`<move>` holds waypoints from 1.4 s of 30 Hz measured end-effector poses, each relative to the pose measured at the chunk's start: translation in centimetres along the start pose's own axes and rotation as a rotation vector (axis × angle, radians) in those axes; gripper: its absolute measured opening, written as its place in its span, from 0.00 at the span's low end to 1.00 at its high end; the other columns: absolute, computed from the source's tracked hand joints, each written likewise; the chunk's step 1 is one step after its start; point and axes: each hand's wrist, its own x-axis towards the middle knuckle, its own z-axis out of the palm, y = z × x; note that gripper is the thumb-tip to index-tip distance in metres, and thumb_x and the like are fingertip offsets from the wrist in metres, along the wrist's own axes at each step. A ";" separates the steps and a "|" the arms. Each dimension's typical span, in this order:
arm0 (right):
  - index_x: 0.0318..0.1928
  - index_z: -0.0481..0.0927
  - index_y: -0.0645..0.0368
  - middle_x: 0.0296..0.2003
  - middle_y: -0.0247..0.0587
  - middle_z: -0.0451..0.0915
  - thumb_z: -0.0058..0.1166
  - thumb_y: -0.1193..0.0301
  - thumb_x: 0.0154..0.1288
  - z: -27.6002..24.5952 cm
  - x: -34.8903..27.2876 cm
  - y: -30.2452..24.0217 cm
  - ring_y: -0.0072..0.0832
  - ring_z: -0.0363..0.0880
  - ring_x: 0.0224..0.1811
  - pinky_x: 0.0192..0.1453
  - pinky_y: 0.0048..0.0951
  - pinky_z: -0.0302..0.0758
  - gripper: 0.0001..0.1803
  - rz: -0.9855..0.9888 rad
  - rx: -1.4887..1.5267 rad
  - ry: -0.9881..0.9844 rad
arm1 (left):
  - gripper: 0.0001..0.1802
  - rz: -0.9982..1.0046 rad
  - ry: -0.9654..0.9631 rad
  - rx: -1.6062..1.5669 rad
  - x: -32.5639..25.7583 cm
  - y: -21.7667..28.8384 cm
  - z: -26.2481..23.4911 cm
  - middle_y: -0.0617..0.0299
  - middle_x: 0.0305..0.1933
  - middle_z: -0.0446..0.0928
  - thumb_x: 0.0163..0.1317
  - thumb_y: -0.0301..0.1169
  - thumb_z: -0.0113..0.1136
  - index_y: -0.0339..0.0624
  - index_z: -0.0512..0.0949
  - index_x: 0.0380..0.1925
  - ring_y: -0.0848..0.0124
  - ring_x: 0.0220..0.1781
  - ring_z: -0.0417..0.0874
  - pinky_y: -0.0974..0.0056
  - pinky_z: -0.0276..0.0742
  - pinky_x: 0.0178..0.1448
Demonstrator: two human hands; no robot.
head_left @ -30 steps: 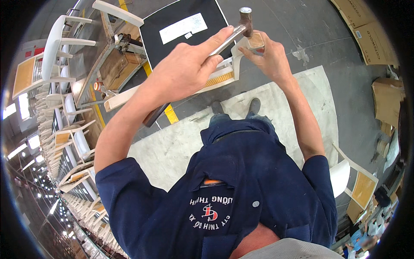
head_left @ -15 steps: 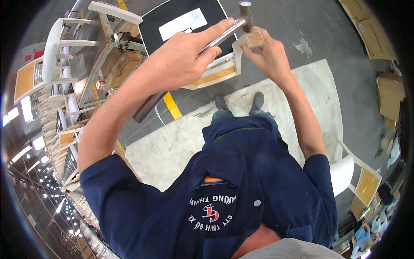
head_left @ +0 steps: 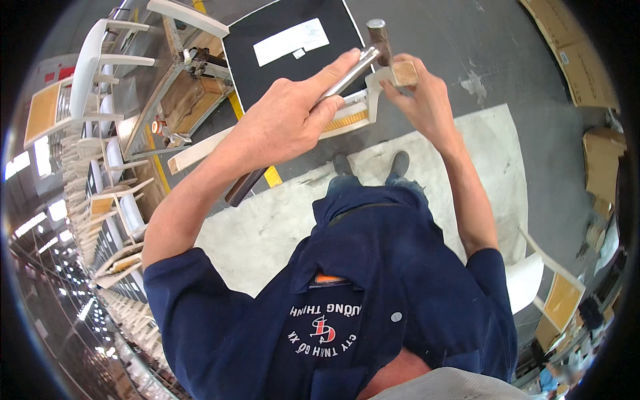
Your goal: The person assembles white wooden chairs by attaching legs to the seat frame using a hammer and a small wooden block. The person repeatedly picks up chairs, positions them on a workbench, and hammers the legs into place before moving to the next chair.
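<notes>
Item: metal-shafted hammer with dark steel head and brown wooden grip (head_left: 347, 70). Held in the left hand (head_left: 287, 120), whose fingers (head_left: 333, 67) are clenched around the shaft, the forefinger laid along it toward one o'clock. The head stands just above a small square tan wooden block (head_left: 404, 72).

Item: the block. Pinched between the fingers of the right hand (head_left: 427, 100), pressed against the corner of a white-framed chair part with woven cane panel (head_left: 350, 115), at twelve o'clock from the person's chest.

Step, as judged: tapping a joint home through a protective block. The next stroke calls for a short, square blow with the block kept flat and the fingertips clear.

Surroundings: black board (head_left: 293, 53) on the grey floor (head_left: 493, 60); stacked white chairs (head_left: 100, 120) at nine o'clock.
</notes>
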 end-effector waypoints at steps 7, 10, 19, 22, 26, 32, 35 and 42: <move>0.53 0.74 0.59 0.40 0.43 0.84 0.64 0.69 0.59 0.0 0.6 -0.5 0.30 0.84 0.44 0.49 0.31 0.81 0.23 0.083 -0.023 -0.060 | 0.31 -0.048 0.072 -0.129 -0.9 -0.2 0.9 0.48 0.43 0.82 0.67 0.28 0.49 0.53 0.59 0.70 0.71 0.23 0.71 0.65 0.73 0.35; 0.55 0.73 0.56 0.44 0.43 0.82 0.64 0.66 0.58 -0.1 0.1 0.1 0.35 0.84 0.45 0.49 0.32 0.81 0.25 0.030 0.038 -0.012 | 0.31 -0.044 0.133 -0.149 -1.3 -0.7 1.2 0.51 0.30 0.79 0.67 0.29 0.49 0.52 0.58 0.71 0.65 0.22 0.72 0.64 0.72 0.33; 0.56 0.78 0.44 0.55 0.34 0.78 0.63 0.69 0.55 -3.4 1.6 -0.9 0.33 0.82 0.49 0.51 0.31 0.82 0.25 -0.235 -0.289 -0.172 | 0.32 -0.066 0.128 -0.170 -2.4 -1.2 3.5 0.45 0.50 0.80 0.67 0.28 0.50 0.54 0.58 0.71 0.57 0.29 0.82 0.61 0.76 0.43; 0.55 0.80 0.45 0.55 0.32 0.79 0.66 0.72 0.51 -3.2 1.2 -0.8 0.31 0.83 0.48 0.51 0.31 0.83 0.27 -0.298 -0.313 -0.076 | 0.31 -0.078 0.150 -0.176 -2.1 -0.5 2.4 0.45 0.40 0.80 0.68 0.30 0.50 0.54 0.58 0.71 0.65 0.24 0.75 0.64 0.73 0.36; 0.55 0.79 0.50 0.52 0.36 0.80 0.66 0.72 0.52 -2.4 0.4 0.8 0.29 0.83 0.49 0.49 0.32 0.83 0.26 -0.379 -0.201 0.066 | 0.31 -0.034 0.153 -0.208 -1.9 0.3 1.3 0.51 0.23 0.75 0.68 0.31 0.49 0.53 0.57 0.71 0.67 0.21 0.70 0.64 0.70 0.31; 0.54 0.79 0.57 0.46 0.39 0.84 0.65 0.72 0.55 -1.6 0.4 0.0 0.27 0.83 0.49 0.50 0.31 0.82 0.23 -0.093 0.100 0.012 | 0.30 -0.014 0.165 -0.147 -1.1 1.3 0.5 0.52 0.26 0.76 0.68 0.31 0.50 0.54 0.59 0.70 0.73 0.21 0.67 0.67 0.70 0.32; 0.54 0.78 0.59 0.43 0.39 0.84 0.65 0.71 0.56 -1.9 0.6 0.9 0.27 0.83 0.46 0.50 0.30 0.81 0.23 -0.097 0.076 -0.089 | 0.30 0.164 0.144 -0.033 0.2 -0.1 0.7 0.54 0.27 0.77 0.68 0.32 0.49 0.54 0.59 0.70 0.74 0.22 0.71 0.68 0.70 0.31; 0.56 0.78 0.58 0.41 0.36 0.85 0.65 0.71 0.56 -2.0 0.6 1.6 0.21 0.83 0.42 0.49 0.29 0.81 0.25 -0.079 0.051 -0.113 | 0.27 0.057 -0.030 0.022 1.1 1.6 -1.7 0.45 0.27 0.79 0.68 0.33 0.49 0.47 0.63 0.67 0.54 0.25 0.81 0.58 0.75 0.36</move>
